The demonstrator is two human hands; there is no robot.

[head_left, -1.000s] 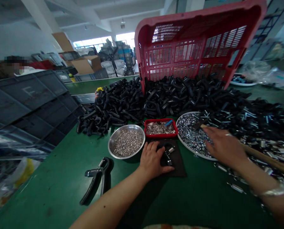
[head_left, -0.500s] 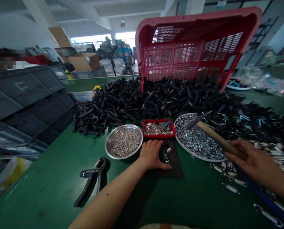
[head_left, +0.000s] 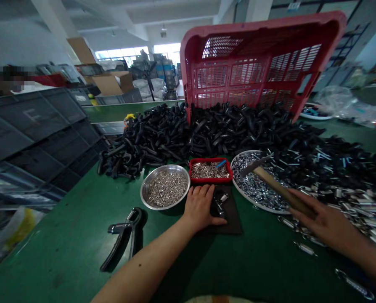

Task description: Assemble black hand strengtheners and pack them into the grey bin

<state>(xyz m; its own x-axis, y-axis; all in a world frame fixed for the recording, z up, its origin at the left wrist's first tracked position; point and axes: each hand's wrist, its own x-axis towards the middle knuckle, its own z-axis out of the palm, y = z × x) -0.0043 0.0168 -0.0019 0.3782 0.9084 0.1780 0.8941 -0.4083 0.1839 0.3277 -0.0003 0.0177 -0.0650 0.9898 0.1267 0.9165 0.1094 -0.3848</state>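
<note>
My left hand (head_left: 199, 208) is closed over a black hand grip exerciser (head_left: 220, 206), its thumb along the near side. Much of the exerciser is hidden under the hand; its spring shows beside the fingers. Beneath it lies a dark square pad (head_left: 234, 225) on the green table. In my right hand (head_left: 322, 219) is a hammer (head_left: 278, 189), gripped by its wooden handle. The hammer's head is raised over a round tray (head_left: 249, 191) of small metal parts. Another hand grip exerciser (head_left: 126, 231), with its spring fitted, lies left of my left forearm.
A metal bowl (head_left: 143, 202) and a red tray (head_left: 211, 181) hold small metal pieces. Behind them is a heap of black handles (head_left: 162, 134) under a tipped red crate (head_left: 263, 21). Loose springs (head_left: 306, 249) lie at right. Stacked grey crates (head_left: 33, 122) stand left.
My right hand has moved left with the hammer, bringing its head a little left and lower. The left hand stays on the exerciser.
</note>
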